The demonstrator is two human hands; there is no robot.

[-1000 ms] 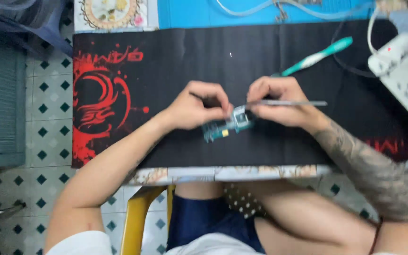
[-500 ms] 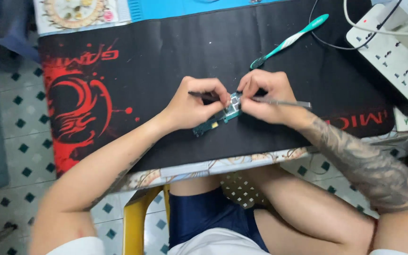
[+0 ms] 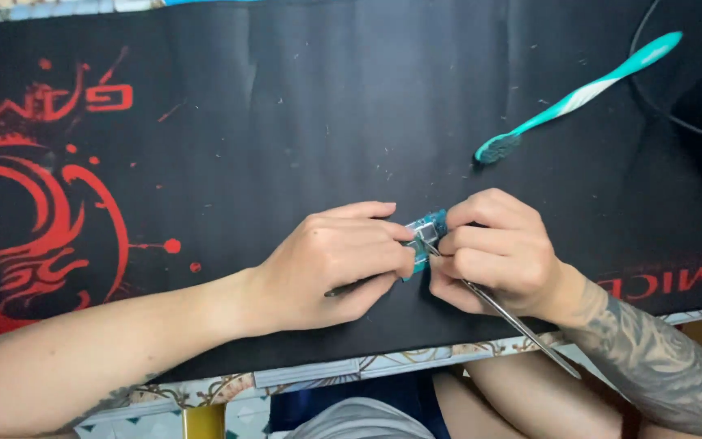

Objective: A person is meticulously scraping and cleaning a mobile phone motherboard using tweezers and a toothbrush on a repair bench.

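— Board (image 3: 426,241), small and teal: where is it?
— Pinched between both hands, low on the black mat (image 3: 302,106).
— The left hand (image 3: 331,264)?
— Closed around its left end, fingers curled.
— The right hand (image 3: 497,252)?
— Closed on the right end, also gripping thin metal tweezers (image 3: 522,325).
— Anything else?
— A teal toothbrush (image 3: 578,97), well apart.

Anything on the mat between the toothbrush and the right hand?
Nothing but bare black mat with pale specks lies between the toothbrush and the right hand, as the head view shows.
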